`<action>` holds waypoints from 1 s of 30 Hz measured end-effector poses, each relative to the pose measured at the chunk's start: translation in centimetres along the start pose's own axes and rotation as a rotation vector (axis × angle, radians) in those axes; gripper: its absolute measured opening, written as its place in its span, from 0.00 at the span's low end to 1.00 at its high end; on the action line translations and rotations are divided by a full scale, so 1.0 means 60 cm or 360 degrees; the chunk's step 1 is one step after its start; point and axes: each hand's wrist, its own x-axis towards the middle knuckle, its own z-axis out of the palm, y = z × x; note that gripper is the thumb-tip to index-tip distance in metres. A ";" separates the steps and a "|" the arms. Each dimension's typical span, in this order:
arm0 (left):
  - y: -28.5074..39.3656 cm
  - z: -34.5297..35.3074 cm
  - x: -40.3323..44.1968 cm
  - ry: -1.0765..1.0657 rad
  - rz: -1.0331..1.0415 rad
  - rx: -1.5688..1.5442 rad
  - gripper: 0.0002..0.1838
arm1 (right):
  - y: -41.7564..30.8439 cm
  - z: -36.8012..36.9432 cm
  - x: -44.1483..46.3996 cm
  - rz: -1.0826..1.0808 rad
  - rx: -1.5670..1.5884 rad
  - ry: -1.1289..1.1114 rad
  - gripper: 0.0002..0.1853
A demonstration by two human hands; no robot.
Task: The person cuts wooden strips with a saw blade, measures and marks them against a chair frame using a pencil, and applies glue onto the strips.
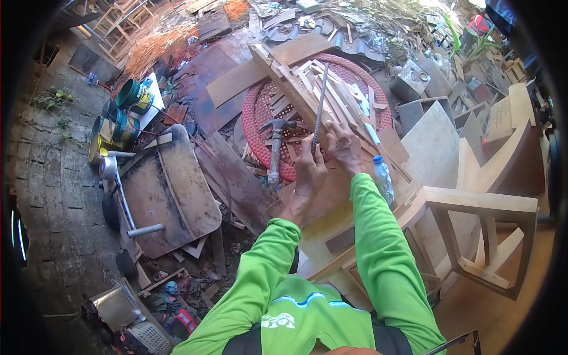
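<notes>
A ribbed steel rod (321, 103) points up and away from my left hand (310, 171), whose fingers are closed round its lower end. Close beside it, my right hand (345, 148) has its fingers curled at the near end of a long wooden plank (290, 83); its fingertips are partly hidden. The plank slants away over a round red woven tabletop (251, 124) covered with thin wood strips (346, 106). To the left of my hands lies a claw hammer (276, 151), its head pointing away from me.
A plastic water bottle (383, 180) stands right of my wrists. A wooden chair frame (482, 201) sits at the right. On the left are a worn board (168, 195), a metal pipe (145, 230) and paint buckets (135, 96). Scrap wood surrounds the work area.
</notes>
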 end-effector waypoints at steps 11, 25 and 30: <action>0.009 -0.077 -0.100 -0.0012 0.0094 0.0032 0.13 | 0.008 0.003 -0.004 -0.0026 -0.0090 -0.0054 0.18; 0.007 -0.076 -0.100 -0.0063 0.0089 0.0026 0.18 | -0.002 -0.007 -0.005 -0.0015 -0.0066 -0.0078 0.17; 0.024 -0.032 -0.008 -0.0102 -0.0133 -0.0044 0.12 | -0.011 -0.014 0.001 0.0004 -0.0048 -0.0077 0.16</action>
